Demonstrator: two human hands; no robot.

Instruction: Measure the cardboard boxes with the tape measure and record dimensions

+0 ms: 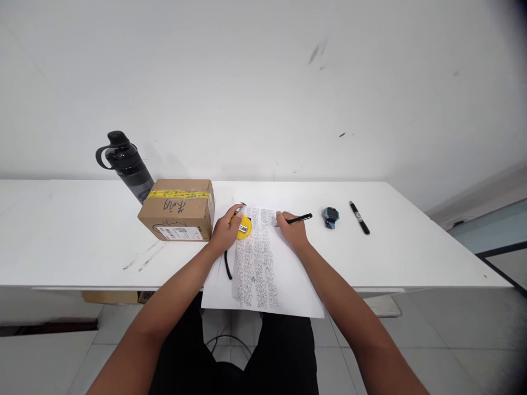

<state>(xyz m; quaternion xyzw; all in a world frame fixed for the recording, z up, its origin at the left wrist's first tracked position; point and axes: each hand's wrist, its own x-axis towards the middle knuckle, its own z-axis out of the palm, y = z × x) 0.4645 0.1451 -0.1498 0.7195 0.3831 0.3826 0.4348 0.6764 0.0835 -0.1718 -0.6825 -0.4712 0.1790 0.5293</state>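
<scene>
My left hand (224, 231) is closed around a yellow tape measure (244, 227), which rests over the upper left part of a white sheet of paper (298, 288). Dense rows of handwritten marks cover the middle of the sheet, and its lower end hangs past the table's front edge. In my right hand (293, 230) is a black pen (300, 218), its tip low at the upper right of the writing. Whether the tip touches the paper is too small to tell. A short black strap or cord (228, 266) lies by my left wrist.
A taped cardboard box (181, 211) stands left of my left hand, with a dark water bottle (129, 167) behind it. To the right lie a blue digital watch (330, 215) and a black marker (359, 218). The white table (411, 247) backs onto a wall.
</scene>
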